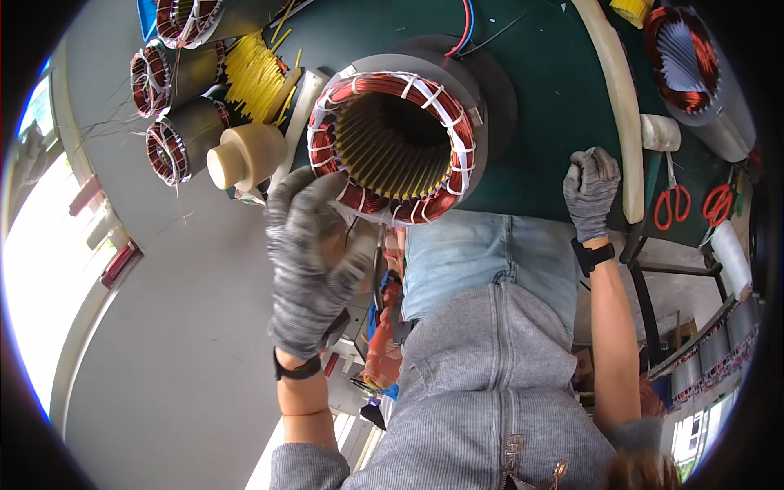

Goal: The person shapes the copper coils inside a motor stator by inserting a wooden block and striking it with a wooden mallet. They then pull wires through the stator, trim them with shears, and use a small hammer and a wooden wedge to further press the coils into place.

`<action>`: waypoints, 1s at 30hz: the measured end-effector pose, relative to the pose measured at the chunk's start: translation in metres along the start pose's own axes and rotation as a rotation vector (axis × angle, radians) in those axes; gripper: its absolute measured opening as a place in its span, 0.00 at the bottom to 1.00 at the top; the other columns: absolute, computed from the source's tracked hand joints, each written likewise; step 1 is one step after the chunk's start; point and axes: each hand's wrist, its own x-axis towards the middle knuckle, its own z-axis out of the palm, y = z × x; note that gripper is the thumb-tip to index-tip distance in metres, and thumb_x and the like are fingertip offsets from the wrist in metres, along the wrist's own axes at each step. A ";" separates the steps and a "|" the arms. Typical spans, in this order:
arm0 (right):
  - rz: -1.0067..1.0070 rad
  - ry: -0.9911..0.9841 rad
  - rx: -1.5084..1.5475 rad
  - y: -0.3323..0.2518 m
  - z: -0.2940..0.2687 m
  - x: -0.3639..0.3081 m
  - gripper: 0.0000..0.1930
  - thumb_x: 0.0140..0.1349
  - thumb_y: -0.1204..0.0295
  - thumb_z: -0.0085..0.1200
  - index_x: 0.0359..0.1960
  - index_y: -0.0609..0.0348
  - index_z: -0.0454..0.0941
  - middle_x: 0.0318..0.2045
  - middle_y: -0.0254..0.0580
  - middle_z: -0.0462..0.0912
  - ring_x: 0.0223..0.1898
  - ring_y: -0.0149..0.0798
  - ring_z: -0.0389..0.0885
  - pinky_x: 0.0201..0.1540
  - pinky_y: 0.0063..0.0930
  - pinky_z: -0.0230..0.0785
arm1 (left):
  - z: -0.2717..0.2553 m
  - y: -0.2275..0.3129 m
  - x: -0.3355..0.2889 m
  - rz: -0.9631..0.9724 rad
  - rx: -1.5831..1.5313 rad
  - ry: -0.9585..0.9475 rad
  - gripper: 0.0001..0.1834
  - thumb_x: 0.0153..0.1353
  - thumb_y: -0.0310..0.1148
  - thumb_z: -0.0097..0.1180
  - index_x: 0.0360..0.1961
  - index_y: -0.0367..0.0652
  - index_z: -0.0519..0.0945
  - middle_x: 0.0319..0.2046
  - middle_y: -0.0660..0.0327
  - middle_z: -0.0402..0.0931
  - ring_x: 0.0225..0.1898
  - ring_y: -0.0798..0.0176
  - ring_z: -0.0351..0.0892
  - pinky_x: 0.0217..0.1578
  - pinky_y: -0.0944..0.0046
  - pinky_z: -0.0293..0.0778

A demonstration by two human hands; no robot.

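A large motor stator (469,114) stands on the green table top, its open end facing me. Red copper windings laced with white cord ring that end, and yellow strips line the slots inside. My left hand (306,253), in a grey knitted glove, is at the ring's lower left. Its fingers are apart, and the fingertips reach the winding's edge; whether they press on it I cannot tell. Nothing shows in its grasp. Gloved alike, my right hand (592,188) rests on the table near its front edge. Those fingers are curled into a loose fist, with nothing showing in them.
Smaller wound stators (184,143) lie at the left beside yellow strips (253,73) and a cream stepped cylinder (245,155). A pale curved bar (614,106) lies right of my right hand. Beyond are red-handled scissors (672,204), a white roll (660,133) and another stator (694,73).
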 end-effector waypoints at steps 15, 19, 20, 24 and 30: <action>0.031 -0.033 -0.026 0.000 0.002 -0.003 0.05 0.48 0.72 0.49 0.29 0.52 0.72 0.29 0.39 0.71 0.34 0.45 0.71 0.40 0.39 0.61 | 0.026 0.006 0.109 0.512 0.982 -0.755 0.11 0.55 0.24 0.46 0.38 0.38 0.79 0.38 0.52 0.76 0.40 0.58 0.77 0.46 0.61 0.70; 0.019 0.002 -0.043 -0.001 0.004 -0.001 0.05 0.48 0.73 0.48 0.29 0.54 0.71 0.28 0.41 0.72 0.35 0.45 0.72 0.40 0.39 0.61 | 0.028 0.004 0.120 0.471 1.072 -0.868 0.11 0.55 0.24 0.46 0.38 0.39 0.78 0.38 0.52 0.76 0.41 0.57 0.77 0.46 0.61 0.70; 0.011 0.004 -0.053 0.000 0.004 -0.002 0.06 0.48 0.72 0.48 0.30 0.52 0.71 0.29 0.40 0.72 0.35 0.45 0.72 0.40 0.39 0.61 | 0.028 0.004 0.122 0.459 1.085 -0.887 0.12 0.55 0.24 0.46 0.38 0.39 0.78 0.39 0.52 0.76 0.41 0.57 0.77 0.47 0.61 0.70; 0.010 0.007 -0.044 0.000 0.004 -0.002 0.06 0.49 0.72 0.48 0.30 0.52 0.72 0.29 0.41 0.72 0.35 0.46 0.72 0.40 0.39 0.61 | 0.034 -0.001 0.131 0.450 1.110 -0.940 0.12 0.55 0.25 0.46 0.39 0.39 0.78 0.39 0.52 0.76 0.41 0.57 0.76 0.47 0.61 0.70; 0.003 0.025 -0.056 0.002 0.003 -0.004 0.05 0.49 0.72 0.48 0.30 0.53 0.71 0.30 0.41 0.72 0.35 0.46 0.72 0.40 0.39 0.61 | 0.041 -0.002 0.140 0.437 1.143 -0.998 0.12 0.55 0.25 0.46 0.39 0.39 0.78 0.40 0.52 0.76 0.42 0.57 0.76 0.47 0.61 0.70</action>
